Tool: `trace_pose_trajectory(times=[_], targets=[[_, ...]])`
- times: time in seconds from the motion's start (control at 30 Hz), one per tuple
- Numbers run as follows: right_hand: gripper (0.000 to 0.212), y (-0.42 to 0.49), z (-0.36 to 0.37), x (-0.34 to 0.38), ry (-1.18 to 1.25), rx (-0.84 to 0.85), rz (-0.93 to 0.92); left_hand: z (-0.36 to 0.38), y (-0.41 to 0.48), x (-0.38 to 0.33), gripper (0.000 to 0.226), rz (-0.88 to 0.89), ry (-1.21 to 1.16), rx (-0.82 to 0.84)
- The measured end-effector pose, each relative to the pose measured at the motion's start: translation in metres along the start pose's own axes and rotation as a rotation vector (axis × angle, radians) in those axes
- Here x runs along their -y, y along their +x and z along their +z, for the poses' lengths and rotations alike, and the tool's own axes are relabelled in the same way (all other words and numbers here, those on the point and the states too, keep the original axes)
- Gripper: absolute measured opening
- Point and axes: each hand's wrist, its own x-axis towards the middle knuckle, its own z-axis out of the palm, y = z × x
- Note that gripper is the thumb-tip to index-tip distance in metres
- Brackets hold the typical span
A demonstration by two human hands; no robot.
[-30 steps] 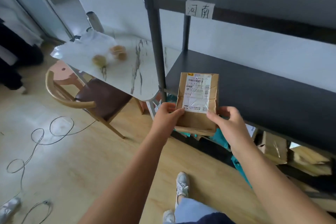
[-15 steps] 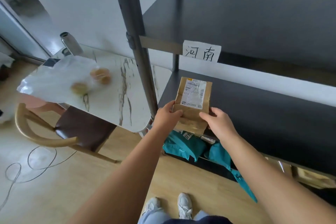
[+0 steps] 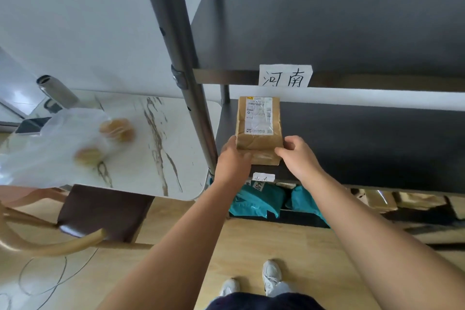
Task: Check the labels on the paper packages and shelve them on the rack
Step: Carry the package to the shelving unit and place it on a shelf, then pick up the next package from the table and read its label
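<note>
A brown paper package [image 3: 259, 131] with a white shipping label faces up over the left end of the rack's dark middle shelf [image 3: 372, 141]. My left hand [image 3: 232, 158] grips its near left corner and my right hand [image 3: 299, 156] grips its near right corner. I cannot tell whether the package rests on the shelf or hovers just above it. A white handwritten tag [image 3: 285, 75] hangs on the edge of the shelf above, and a smaller tag [image 3: 263, 177] sits on the middle shelf's front edge.
The rack's grey post [image 3: 181, 63] rises just left of my hands. Teal bags [image 3: 256, 200] and brown packages [image 3: 377, 199] lie on the bottom shelf. A marble table [image 3: 156, 148] with a plastic bag [image 3: 60, 146] of buns and a wooden chair [image 3: 75, 221] stand left.
I have stepped closer and both hands have carried the package forward and up, from in front of the rack to over the middle shelf's left end.
</note>
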Motion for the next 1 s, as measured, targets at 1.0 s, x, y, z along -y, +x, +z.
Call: trace_pose_trajectory(times=[1.0], targets=[[0.049,-0.228,-0.362,-0.361,0.271,-0.684,0.427,0.404,-0.276,-0.203,0.06,0.757,0.457,0.632]])
